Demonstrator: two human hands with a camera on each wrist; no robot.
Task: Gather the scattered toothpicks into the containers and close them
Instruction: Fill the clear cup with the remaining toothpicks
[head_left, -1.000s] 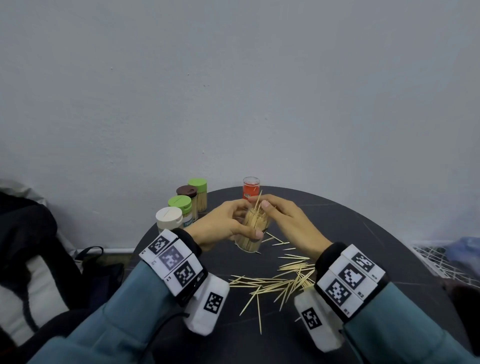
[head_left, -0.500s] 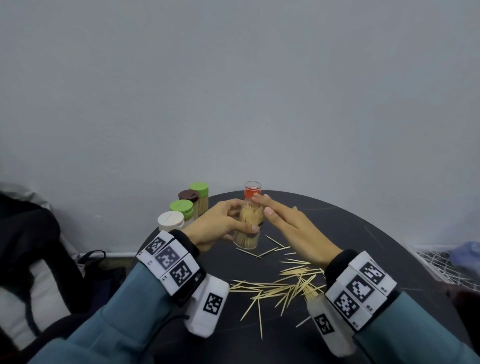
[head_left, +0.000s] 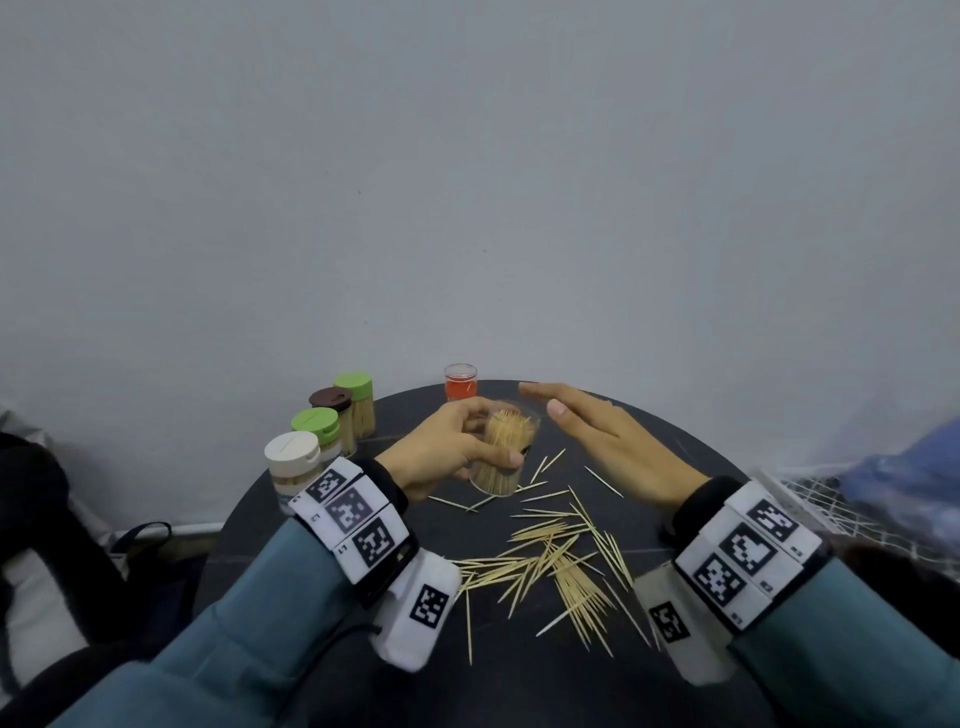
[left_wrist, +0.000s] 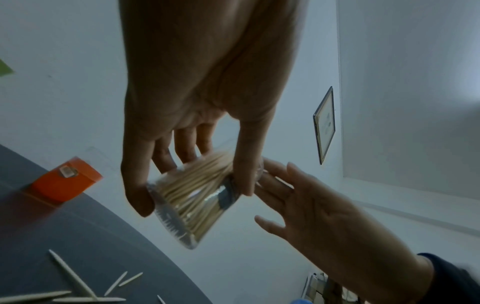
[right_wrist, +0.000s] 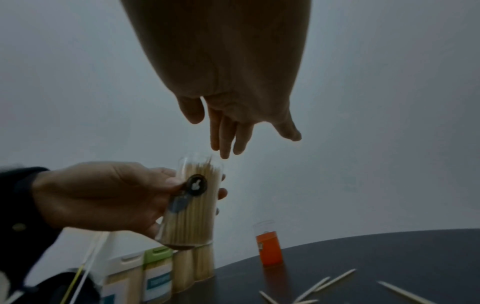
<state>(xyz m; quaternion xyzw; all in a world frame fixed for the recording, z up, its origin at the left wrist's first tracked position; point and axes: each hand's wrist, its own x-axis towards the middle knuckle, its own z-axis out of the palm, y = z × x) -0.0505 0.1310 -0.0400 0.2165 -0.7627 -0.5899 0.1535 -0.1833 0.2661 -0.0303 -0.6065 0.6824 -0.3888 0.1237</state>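
Observation:
My left hand (head_left: 451, 447) grips a clear, lidless container (head_left: 501, 451) packed with toothpicks and holds it lifted off the black round table (head_left: 675, 447), tilted. From the left wrist view the container (left_wrist: 193, 197) sits between thumb and fingers. My right hand (head_left: 582, 423) hovers flat beside and just above its open mouth, fingers straight, holding nothing; its fingertips (right_wrist: 224, 153) hang right over the rim of the container (right_wrist: 192, 205). Many loose toothpicks (head_left: 550, 556) lie scattered on the table in front of me.
Four capped containers stand at the table's back left: white (head_left: 292, 460), green (head_left: 317, 423), brown (head_left: 332, 402), green (head_left: 356, 387). A small orange lid (head_left: 460, 383) stands upside down at the back edge. A black bag lies on the left, a wire rack (head_left: 810, 499) on the right.
My right hand has left the toothpick bundle and opened flat, rising above the container's mouth. My left hand has lifted and tilted the container; the protruding toothpicks have settled inside.

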